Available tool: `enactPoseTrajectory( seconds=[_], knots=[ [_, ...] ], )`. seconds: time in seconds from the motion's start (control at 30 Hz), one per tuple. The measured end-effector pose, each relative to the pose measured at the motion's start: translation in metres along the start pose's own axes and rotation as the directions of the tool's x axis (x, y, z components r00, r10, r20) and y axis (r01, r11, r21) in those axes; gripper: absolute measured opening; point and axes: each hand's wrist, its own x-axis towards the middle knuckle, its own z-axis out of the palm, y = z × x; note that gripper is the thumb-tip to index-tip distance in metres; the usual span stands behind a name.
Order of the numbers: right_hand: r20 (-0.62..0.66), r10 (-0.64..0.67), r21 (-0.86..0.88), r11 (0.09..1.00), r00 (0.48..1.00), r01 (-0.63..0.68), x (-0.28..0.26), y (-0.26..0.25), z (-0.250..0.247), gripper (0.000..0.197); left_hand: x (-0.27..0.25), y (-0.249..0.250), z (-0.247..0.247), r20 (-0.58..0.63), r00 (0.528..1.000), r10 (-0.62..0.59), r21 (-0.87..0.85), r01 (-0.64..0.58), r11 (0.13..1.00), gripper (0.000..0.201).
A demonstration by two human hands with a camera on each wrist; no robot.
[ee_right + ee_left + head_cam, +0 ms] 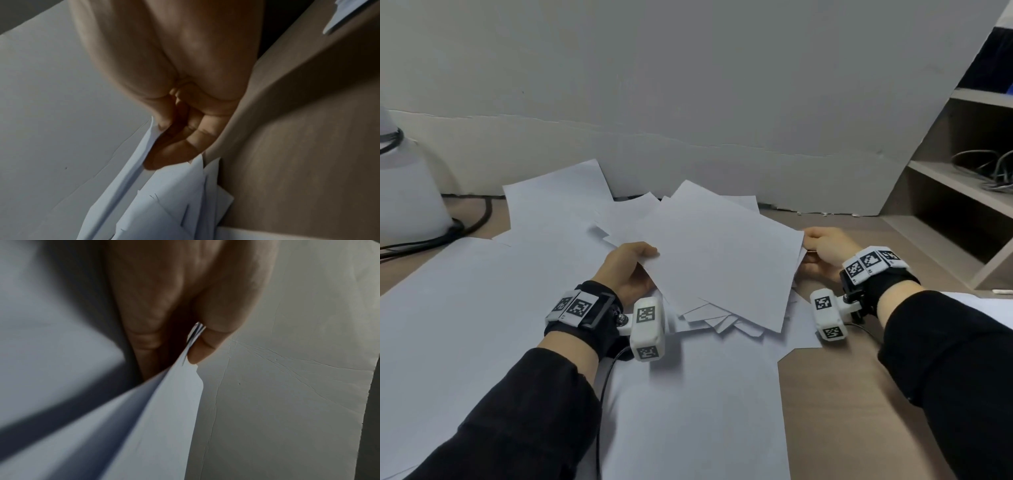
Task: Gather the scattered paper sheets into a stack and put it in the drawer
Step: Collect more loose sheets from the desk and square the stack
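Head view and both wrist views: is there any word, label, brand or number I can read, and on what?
No readable text in any view.
Sheets held by the left hand and right hand: the top sheet shows blank.
Wrist camera housings: black-and-white square marker patterns only, no letters or numbers.
Wrist views: blank paper, a few faint marks on one sheet, not legible.

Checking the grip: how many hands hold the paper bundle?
2: the left hand pinches the bundle's left edge, the right hand its right corner.
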Motion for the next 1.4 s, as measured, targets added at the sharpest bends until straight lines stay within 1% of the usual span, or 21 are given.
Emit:
enactPoseTrajectory(
  seconds=[0.07,0.13,0.2,0.27,0.33,0.4,0.47,0.53,0.6,0.67,0.77,0.83,0.93,0.97,1.03,1.07,1.1,1.13,1.2,1.3,1.4],
  knots=[
    [0.036,0.024,0.075,0.997,0.999,-0.027,0.002,0.000,0.005,0.029,0.002,0.000,0.000,-0.045,0.999,0.008,-0.025,-0.009,1.000,0.015],
    [0.097,0.106,0.150,0.981,0.990,-0.120,0.000,-0.001,0.012,0.048,0.005,-0.001,0.001,-0.088,0.996,0.024,-0.035,-0.027,0.999,0.013],
    [0.118,0.147,0.112,0.981,0.982,-0.160,-0.001,-0.004,0.021,0.054,0.004,-0.001,0.003,-0.110,0.993,0.035,-0.030,-0.038,0.999,0.011],
    [0.064,0.074,-0.101,0.993,0.995,-0.067,0.001,-0.003,0.029,0.031,0.004,-0.002,0.004,-0.099,0.994,0.037,-0.047,-0.042,0.998,0.017],
    [-0.042,-0.007,-0.291,0.957,0.999,-0.005,0.008,-0.002,0.033,0.031,0.002,-0.002,0.005,-0.078,0.996,0.038,-0.059,-0.043,0.997,0.026],
    [-0.111,-0.021,-0.256,0.967,0.994,-0.008,0.011,0.000,0.033,0.034,-0.002,-0.002,0.006,-0.046,0.999,0.028,-0.051,-0.030,0.998,0.030],
    [-0.144,-0.021,-0.237,0.971,0.989,-0.014,0.009,0.003,0.036,0.024,-0.005,-0.002,0.009,-0.012,1.000,0.005,-0.052,-0.005,0.999,0.034],
    [-0.048,-0.011,-0.170,0.986,0.999,0.003,0.000,0.005,0.046,0.012,-0.007,-0.002,0.010,-0.008,1.000,-0.012,-0.064,0.012,0.998,0.037],
    [0.109,0.015,-0.146,0.989,0.994,0.001,-0.017,0.002,0.059,0.011,-0.008,-0.003,0.012,-0.037,0.999,-0.021,-0.034,0.020,0.999,0.038],
    [0.185,0.005,-0.241,0.970,0.983,0.041,-0.029,-0.003,0.066,0.018,-0.009,-0.004,0.015,-0.066,0.998,-0.021,0.038,0.023,0.999,0.038],
    [0.210,-0.009,-0.350,0.933,0.978,0.083,-0.031,-0.009,0.064,0.017,-0.012,-0.005,0.016,-0.077,0.997,0.000,0.157,0.013,0.987,0.027],
    [0.185,-0.034,-0.365,0.926,0.982,0.101,-0.028,-0.008,0.060,0.016,-0.012,-0.004,0.014,-0.091,0.996,0.019,0.213,0.001,0.977,0.025],
    [0.001,-0.060,-0.284,0.957,0.998,0.058,-0.018,-0.011,0.050,0.019,-0.012,-0.002,0.013,-0.123,0.988,0.096,0.370,-0.044,0.928,0.031],
    [-0.068,-0.053,-0.219,0.975,0.996,0.037,-0.012,-0.011,0.047,0.015,-0.013,0.000,0.013,-0.131,0.982,0.134,0.435,-0.065,0.898,0.030],
    [-0.167,-0.041,-0.217,0.976,0.985,0.004,-0.005,-0.013,0.042,0.009,-0.013,0.004,0.011,-0.162,0.973,0.166,0.492,-0.066,0.868,0.025],
    [-0.173,0.011,-0.204,0.978,0.985,-0.047,-0.003,-0.015,0.040,0.018,-0.014,0.005,0.009,-0.180,0.972,0.149,0.488,-0.043,0.872,0.024],
    [-0.203,0.022,-0.353,0.931,0.979,-0.094,0.002,-0.012,0.042,0.026,-0.013,0.006,0.006,-0.204,0.971,0.127,0.486,-0.013,0.874,0.028],
    [-0.219,-0.073,-0.515,0.856,0.973,-0.052,0.006,-0.010,0.039,0.031,-0.013,0.006,0.004,-0.217,0.970,0.106,0.484,0.013,0.875,0.034],
    [-0.225,-0.011,-0.357,0.931,0.974,-0.072,0.012,-0.016,0.034,0.029,-0.013,0.005,0.002,-0.176,0.978,0.115,0.491,-0.014,0.871,0.038],
    [-0.194,0.019,-0.489,0.865,0.981,-0.114,0.021,-0.014,0.035,0.033,-0.012,0.005,0.004,-0.094,0.974,0.208,0.510,-0.132,0.850,0.034],
    [-0.180,0.073,-0.452,0.880,0.981,-0.149,0.026,-0.021,0.032,0.039,-0.013,0.008,0.005,-0.021,0.962,0.273,0.467,-0.232,0.853,0.037]
  ],
)
